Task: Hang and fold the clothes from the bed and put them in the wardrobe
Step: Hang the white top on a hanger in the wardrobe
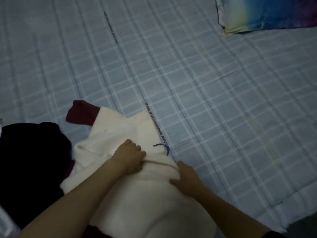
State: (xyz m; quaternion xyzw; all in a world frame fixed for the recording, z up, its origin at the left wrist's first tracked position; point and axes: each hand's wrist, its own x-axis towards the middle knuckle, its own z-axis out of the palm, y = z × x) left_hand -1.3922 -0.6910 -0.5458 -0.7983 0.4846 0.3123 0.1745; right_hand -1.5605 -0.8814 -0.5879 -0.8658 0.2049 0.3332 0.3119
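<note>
Left hand (128, 157) is clenching a fold of the fluffy cream fleece garment (130, 191); right hand (186, 177) is lying flat, released, on its edge just beside.

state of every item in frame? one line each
white fleece garment: lying on bed, partly folded, over maroon garment
maroon garment: flat, mostly covered
black clothing: bunched heap, unfolded
pillow: lying at bed's far corner
left hand: gripping the white fold
right hand: flat, pressing white fleece

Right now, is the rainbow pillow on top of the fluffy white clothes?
No, the rainbow pillow lies far off at the bed's top corner.
</note>
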